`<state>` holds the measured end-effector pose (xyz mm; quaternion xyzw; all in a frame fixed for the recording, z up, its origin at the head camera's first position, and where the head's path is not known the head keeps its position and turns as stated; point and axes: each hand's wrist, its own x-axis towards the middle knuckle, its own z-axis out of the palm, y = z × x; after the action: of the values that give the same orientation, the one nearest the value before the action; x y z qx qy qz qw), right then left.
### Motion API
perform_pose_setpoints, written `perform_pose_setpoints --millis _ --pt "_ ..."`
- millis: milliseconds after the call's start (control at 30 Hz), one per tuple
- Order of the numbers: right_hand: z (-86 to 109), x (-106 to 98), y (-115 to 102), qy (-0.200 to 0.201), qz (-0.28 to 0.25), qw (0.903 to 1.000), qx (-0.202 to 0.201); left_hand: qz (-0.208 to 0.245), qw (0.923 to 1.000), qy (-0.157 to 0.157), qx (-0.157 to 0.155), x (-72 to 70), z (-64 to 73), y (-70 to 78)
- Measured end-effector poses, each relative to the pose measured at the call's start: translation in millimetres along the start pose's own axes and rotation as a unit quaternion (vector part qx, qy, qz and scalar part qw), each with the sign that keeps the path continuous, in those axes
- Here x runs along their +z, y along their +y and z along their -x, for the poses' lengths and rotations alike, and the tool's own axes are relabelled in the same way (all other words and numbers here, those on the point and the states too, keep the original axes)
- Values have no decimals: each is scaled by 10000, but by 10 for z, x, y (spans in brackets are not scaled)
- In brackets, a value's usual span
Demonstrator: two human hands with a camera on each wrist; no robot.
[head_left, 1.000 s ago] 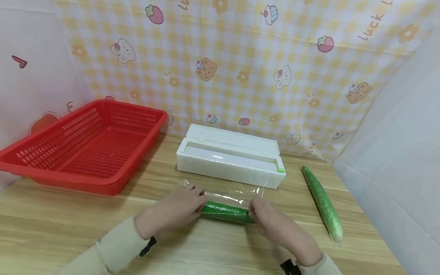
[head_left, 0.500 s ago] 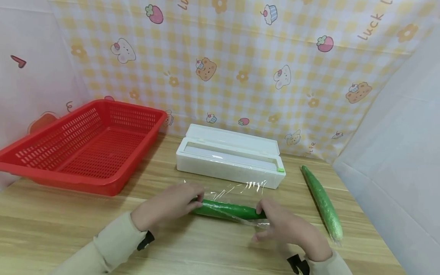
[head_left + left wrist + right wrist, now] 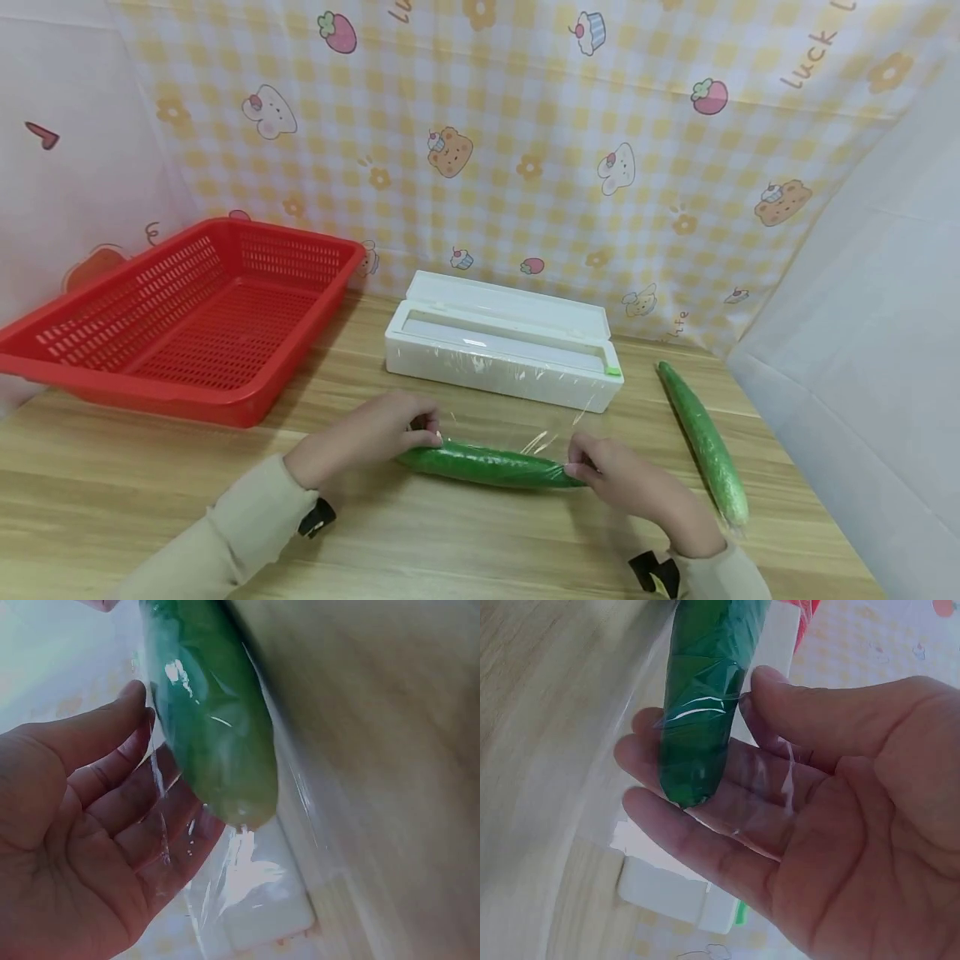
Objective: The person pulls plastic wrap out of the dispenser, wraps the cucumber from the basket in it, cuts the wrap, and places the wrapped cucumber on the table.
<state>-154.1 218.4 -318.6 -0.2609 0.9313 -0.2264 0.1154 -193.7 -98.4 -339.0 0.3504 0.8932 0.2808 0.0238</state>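
Right hand [image 3: 617, 473] pinches shiny film [image 3: 536, 443] around tapered cucumber [image 3: 491, 465].

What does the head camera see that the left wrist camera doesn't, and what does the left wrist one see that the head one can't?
Only the head view shows the red basket and the second cucumber lying off to the right.

Only the left wrist view shows the palm of the left hand.

Both show the cucumber under the hands, the clear film, part of the white box and the wooden table.
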Motion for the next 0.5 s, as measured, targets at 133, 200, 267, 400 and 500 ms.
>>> perform_pose_setpoints --millis 133,200,267,400,500 --pt "-6 -10 36 -19 -160 9998 111 207 9998 -27 -70 7 -17 -37" --pt "-11 -9 42 -48 -308 9993 224 257 9996 -33 -119 16 -29 -53" --pt "-22 -1 46 -51 -424 9985 338 309 9994 -34 -138 24 -39 -66" --pt "-47 28 60 -12 -544 9971 533 316 9994 -4 -152 45 -59 -105" --pt "-58 45 75 16 -590 9965 599 426 9990 -77 -146 25 -62 -135"
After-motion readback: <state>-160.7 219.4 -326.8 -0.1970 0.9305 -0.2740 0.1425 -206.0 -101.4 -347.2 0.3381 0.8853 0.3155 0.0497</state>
